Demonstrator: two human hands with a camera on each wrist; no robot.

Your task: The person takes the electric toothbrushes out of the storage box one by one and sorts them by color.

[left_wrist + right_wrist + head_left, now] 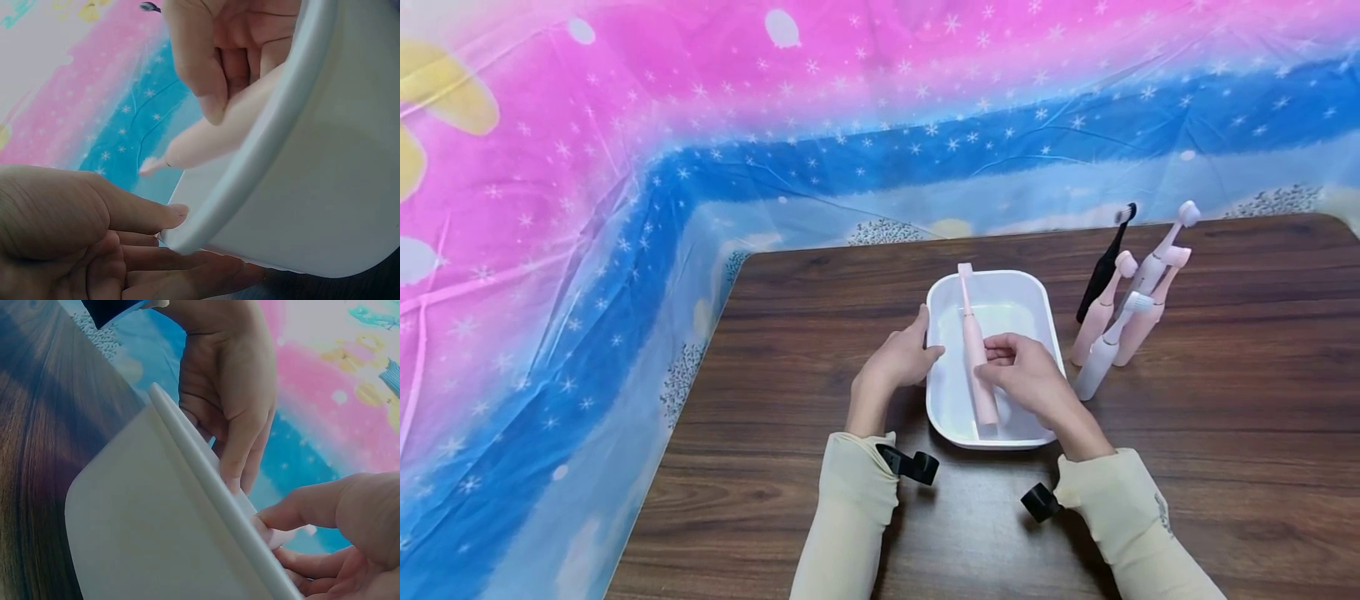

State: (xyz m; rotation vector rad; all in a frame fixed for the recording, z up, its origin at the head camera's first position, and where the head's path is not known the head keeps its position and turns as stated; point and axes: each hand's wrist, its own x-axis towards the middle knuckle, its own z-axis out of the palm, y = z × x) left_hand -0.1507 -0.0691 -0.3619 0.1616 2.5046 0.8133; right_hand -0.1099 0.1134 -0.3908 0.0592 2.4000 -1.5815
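A pale pink electric toothbrush [974, 333] lies lengthwise over the white plastic bin [1047, 310], its brush head reaching the far rim. My right hand [1028, 371] pinches the toothbrush's handle between thumb and fingers, from the right side. At the bin's left side my left hand [898, 357] grips the rim. In the left wrist view that hand's thumb [147, 212] hooks over the rim, while its other fingers lie along the outer wall. The right wrist view shows the bin's near wall [144, 506], which hides most of the toothbrush.
Right of the bin several electric toothbrushes stand upright close together: a black one [1102, 273], a front white one [1099, 362], a pink one [1092, 327] and others. They rise beside my right hand on the dark wooden table [760, 375]. A patterned cloth [820, 167] hangs behind.
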